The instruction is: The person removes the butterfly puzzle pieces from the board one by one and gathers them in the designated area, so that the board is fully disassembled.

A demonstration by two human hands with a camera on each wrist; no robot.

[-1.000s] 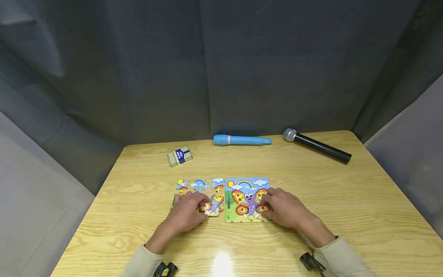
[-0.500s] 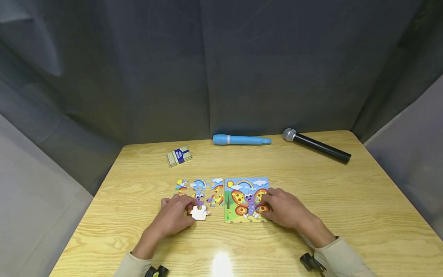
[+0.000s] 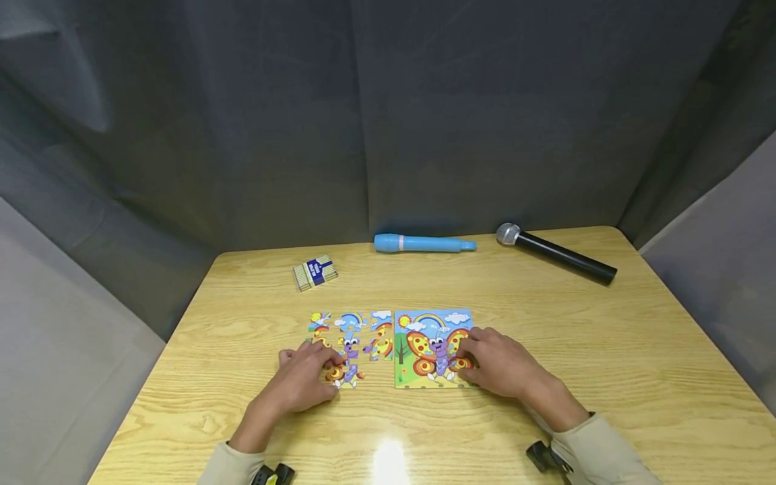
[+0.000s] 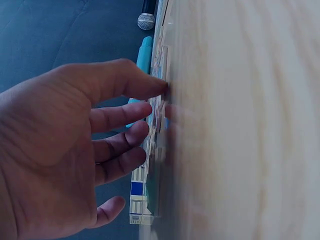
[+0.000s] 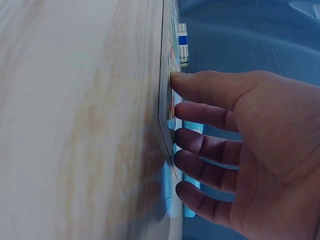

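My left hand [image 3: 303, 377] is over the left side of a group of loose jigsaw pieces, covering some of them. Its fingertips touch the pieces near the lower middle, beside a piece with the butterfly's purple body and feet [image 3: 348, 377], which lies flat. In the left wrist view, the thumb and fingers [image 4: 120, 115] are apart and loosely bent. To the right lies a square butterfly picture board [image 3: 424, 387]. My right hand [image 3: 503, 364] rests its fingertips on that board's right side; in the right wrist view its fingers [image 5: 210, 112] are spread along the surface.
Behind the puzzle, a pack with a blue label [image 3: 315, 272] lies at the left. A blue microphone-shaped stick [image 3: 430, 244] and a black microphone [image 3: 564, 257] lie along the back of the wooden table [image 3: 388, 424]. A dark curtain [image 3: 388, 121] hangs behind.
The butterfly body piece has gone from tilted at the left hand's fingers to flat on the table, farther left. The left hand shifted left with it. My right hand has stayed put.
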